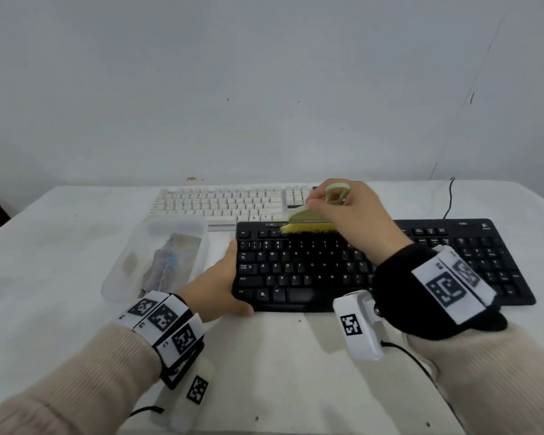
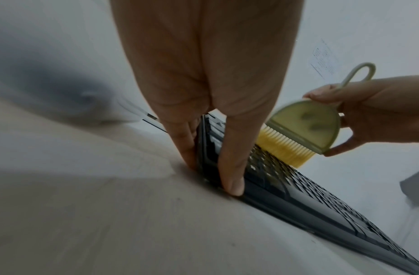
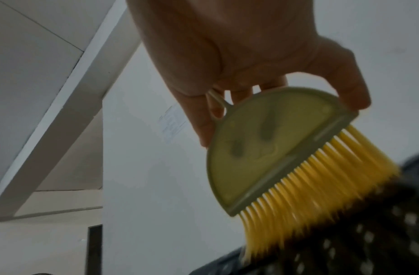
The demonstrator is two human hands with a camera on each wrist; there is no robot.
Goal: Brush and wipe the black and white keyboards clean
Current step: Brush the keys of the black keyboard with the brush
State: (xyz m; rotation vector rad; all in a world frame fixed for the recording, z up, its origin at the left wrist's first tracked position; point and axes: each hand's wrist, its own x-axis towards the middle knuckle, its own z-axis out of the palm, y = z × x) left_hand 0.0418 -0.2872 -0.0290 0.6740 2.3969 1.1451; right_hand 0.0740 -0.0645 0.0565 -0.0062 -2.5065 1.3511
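Observation:
The black keyboard [image 1: 311, 268] lies at the table's near middle, and the white keyboard [image 1: 220, 202] sits just behind it. My left hand [image 1: 226, 277] grips the black keyboard's left end, thumb at the front corner and fingers [image 2: 182, 145] along the side edge. My right hand [image 1: 333, 208] pinches a small green brush [image 1: 308, 219] with yellow bristles [image 3: 309, 186]. The bristle tips rest on the top key rows of the black keyboard [image 3: 368, 241], left of centre. The brush [image 2: 307, 128] has a loop handle that sticks up past my fingers.
A clear plastic box [image 1: 157, 259] holding a crumpled cloth stands left of the black keyboard, close to my left hand. A dark cable [image 1: 449, 196] runs off the back right. The white-covered table [image 1: 60, 246] ends at a wall behind the white keyboard.

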